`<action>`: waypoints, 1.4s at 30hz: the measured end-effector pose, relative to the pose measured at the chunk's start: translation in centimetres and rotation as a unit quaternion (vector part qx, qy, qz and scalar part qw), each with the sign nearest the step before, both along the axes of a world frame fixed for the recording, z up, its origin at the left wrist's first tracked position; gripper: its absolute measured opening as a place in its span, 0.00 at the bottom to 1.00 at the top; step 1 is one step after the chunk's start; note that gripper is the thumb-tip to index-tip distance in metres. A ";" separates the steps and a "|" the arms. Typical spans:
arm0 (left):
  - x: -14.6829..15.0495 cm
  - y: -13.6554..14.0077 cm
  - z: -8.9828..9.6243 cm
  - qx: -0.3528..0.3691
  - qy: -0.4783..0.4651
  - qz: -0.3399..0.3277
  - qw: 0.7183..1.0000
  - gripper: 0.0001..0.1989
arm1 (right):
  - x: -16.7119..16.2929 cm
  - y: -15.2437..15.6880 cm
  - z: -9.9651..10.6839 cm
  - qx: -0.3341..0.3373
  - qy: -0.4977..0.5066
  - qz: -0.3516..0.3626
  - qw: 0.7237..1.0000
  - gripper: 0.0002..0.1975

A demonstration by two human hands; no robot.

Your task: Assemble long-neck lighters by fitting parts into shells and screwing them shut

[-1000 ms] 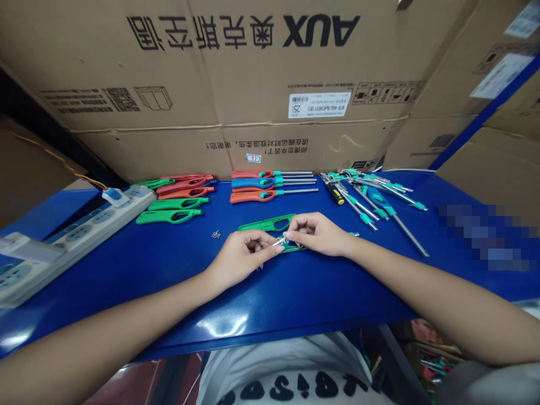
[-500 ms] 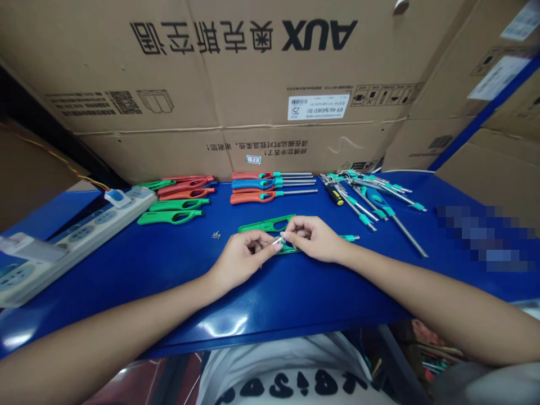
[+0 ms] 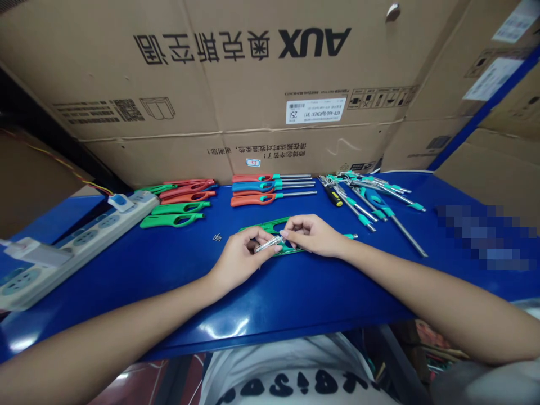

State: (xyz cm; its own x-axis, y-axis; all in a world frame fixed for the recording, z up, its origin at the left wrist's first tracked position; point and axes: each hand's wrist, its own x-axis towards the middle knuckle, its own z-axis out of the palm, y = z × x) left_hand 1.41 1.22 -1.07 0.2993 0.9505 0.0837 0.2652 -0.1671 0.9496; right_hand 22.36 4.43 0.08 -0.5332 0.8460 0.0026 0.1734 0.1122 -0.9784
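Note:
My left hand [image 3: 241, 250] is closed, pinching a clear, tube-like lighter fuel tank [image 3: 266, 244] between thumb and fingers. At the tank's whitish right end, the fingertips of my right hand [image 3: 311, 235] are pressed together; the exact spot they grip is partly hidden. Behind and below my hands lies an opened green lighter casing [image 3: 261, 226], much of it covered by the fingers. A metal lighter nozzle with a teal piece [image 3: 351, 236] sticks out from behind my right hand. Several small screws [image 3: 216, 237] lie in a little pile left of my left hand.
Green and red lighter handles [image 3: 172, 219] lie at the left, beside a white power strip [image 3: 84, 242]. Long-nosed lighters [image 3: 253, 199] line the back centre. At the right are a heap of metal tubes [image 3: 358, 211] and a black-and-yellow screwdriver [image 3: 334, 196]. A cardboard wall [image 3: 189, 124] closes off the back.
More of the clear fuel tank now shows between my left thumb and fingers, lying at a slant. Both hands stay almost in place; the whole view has shifted slightly.

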 end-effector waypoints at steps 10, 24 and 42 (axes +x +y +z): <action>0.0 -0.2 0.2 0.027 0.031 0.006 0.999 0.14 | -0.1 -0.4 -0.5 0.016 -0.021 -0.028 0.999 0.25; -0.8 0.1 1.4 0.017 0.052 -0.038 0.998 0.14 | -0.3 -0.4 0.0 0.009 -0.002 -0.038 0.999 0.25; -2.5 0.5 2.5 0.232 0.318 -0.135 0.909 0.07 | 1.2 0.6 0.0 0.024 -0.001 -0.040 0.999 0.22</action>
